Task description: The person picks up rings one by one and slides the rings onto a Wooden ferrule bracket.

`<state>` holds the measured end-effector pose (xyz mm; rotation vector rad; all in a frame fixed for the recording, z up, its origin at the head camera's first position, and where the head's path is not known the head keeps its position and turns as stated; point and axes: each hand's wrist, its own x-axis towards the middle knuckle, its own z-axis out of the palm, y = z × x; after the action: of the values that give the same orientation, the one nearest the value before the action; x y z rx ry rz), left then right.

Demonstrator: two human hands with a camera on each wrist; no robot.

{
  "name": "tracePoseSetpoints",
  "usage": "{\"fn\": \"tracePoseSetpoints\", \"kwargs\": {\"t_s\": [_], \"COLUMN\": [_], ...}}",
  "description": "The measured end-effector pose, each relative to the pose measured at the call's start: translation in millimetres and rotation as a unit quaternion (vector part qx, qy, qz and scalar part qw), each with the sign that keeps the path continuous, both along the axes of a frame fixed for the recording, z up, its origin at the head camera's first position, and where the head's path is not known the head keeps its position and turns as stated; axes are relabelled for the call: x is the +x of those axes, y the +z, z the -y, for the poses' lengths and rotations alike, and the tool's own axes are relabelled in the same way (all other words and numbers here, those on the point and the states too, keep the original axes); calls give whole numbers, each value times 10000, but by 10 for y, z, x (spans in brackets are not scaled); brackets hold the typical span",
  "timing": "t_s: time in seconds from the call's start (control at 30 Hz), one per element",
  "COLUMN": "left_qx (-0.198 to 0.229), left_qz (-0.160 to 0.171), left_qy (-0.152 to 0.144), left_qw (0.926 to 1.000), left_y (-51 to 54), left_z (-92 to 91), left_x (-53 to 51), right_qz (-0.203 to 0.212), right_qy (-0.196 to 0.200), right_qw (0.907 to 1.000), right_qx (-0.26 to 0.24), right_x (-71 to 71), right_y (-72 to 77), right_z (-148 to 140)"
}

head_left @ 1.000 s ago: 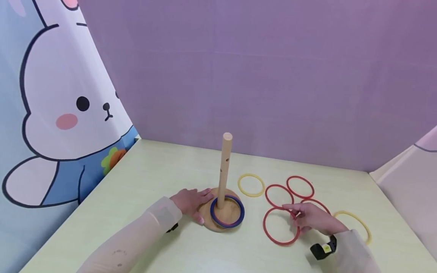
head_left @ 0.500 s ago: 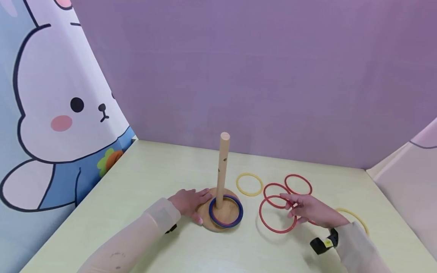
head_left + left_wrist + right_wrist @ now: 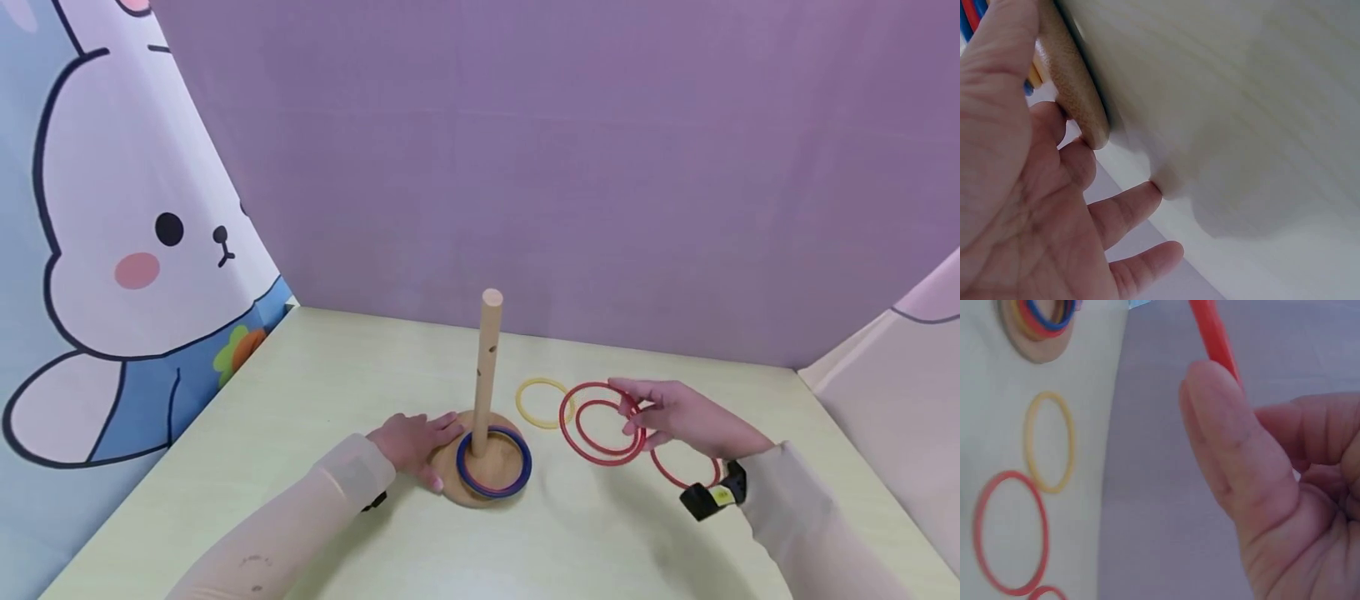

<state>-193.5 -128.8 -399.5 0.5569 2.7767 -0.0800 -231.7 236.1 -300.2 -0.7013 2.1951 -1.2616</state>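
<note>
Red ring (image 3: 1214,337), pinched by the fingers of the right hand (image 3: 671,412), hangs above the worktop (image 3: 360,358) to the right of and apart from the upright post (image 3: 486,367), whose base (image 3: 450,462) the left hand (image 3: 411,446) touches with spread fingers on the side away from the ring.

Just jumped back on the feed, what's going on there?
A person's right hand pinches a thin red ring, held up off the pale table. The person's left hand touches the round wooden base of an upright cylindrical wooden peg. A stack of thin blue, red and yellow rings surrounds the peg's foot. Another thin yellow ring and more red ones lie loose.
</note>
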Motion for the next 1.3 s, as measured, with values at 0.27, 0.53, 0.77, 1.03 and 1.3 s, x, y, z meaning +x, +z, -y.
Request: {"fn": "tracePoseSetpoints", "kwargs": {"t_s": [0.27,0.53,0.77,1.03,1.3], "left_qx": [5,-15,-43,-241,-228], "left_qz": [5,-29,18,0,3], "left_qy": [-50,-97,-50,-70,-38], "left_qw": [10000,9999,10000,9997,9997], "left_y": [23,9,11,4,4], "left_z": [0,-3,-6,-25,-23], "left_x": [7,-2,-7,-22,-9], "right_qz": [-112,0,-107,-11,178], "right_qy": [-971,-1059,-1063,-908,-903], "right_qw": [9950,9926,9916,9904,9837], "right_qx": [-224,-600,-736,-1041,-1545], "right_x": [40,29,19,45,97], "right_y": [308,590,821,977,1014], "right_z": [180,276,373,444,522]}}
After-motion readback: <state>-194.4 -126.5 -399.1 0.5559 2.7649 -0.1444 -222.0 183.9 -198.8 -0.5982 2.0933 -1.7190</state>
